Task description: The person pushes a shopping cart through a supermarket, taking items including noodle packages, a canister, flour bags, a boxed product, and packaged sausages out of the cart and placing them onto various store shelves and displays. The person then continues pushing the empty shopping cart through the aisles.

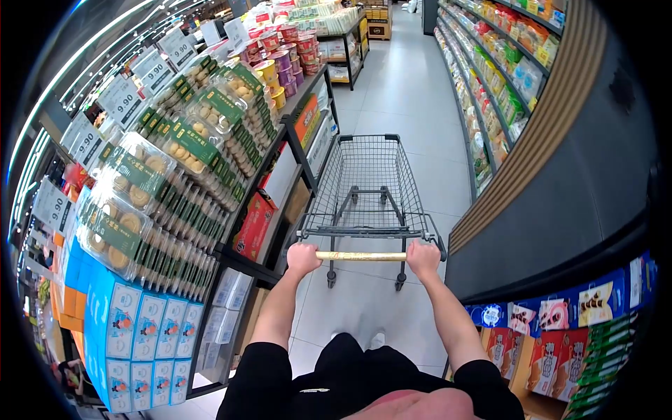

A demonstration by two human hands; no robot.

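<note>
Both of my hands are closed around the handle of a shopping cart. My left hand (304, 259) wraps the left end of the pale yellow handle bar (362, 256), and my right hand (423, 257) wraps its right end. The wire basket of the cart (371, 175) stretches out ahead of me and holds nothing that I can see. Beneath it the grey frame and wheels stand on the light tiled floor (343, 297).
Stacked clear boxes of cookies (133, 182) and blue cartons (143, 336) fill a display on the left, with price signs above. Beyond are stacked cups (283, 59). Shelves of bagged goods (490, 77) and a dark curved wall (560, 189) line the right. Packaged snacks (560, 357) stand at lower right.
</note>
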